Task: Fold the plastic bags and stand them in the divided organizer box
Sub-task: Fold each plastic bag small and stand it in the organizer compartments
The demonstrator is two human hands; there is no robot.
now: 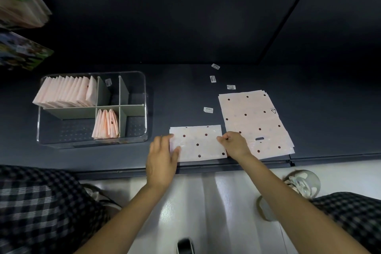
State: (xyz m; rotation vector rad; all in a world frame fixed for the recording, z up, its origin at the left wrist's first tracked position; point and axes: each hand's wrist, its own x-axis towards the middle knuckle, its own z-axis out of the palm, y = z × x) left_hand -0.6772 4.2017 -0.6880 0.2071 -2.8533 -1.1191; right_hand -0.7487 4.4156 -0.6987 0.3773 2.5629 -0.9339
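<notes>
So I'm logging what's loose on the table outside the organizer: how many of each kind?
Bag being folded, under left hand and right hand: 1
Stack of flat dotted bags: 1
Small white barcode labels: 4
Total: 6

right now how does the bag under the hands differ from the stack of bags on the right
The bag under the hands is folded to a short wide rectangle; the stack of bags lies unfolded, long and larger. The folded bag is a single piece touched by the left hand and right hand; the stack is several layered sheets, with only the right hand overlapping its near corner. Both are pale pink with dark dots, flat on the dark table.
</notes>
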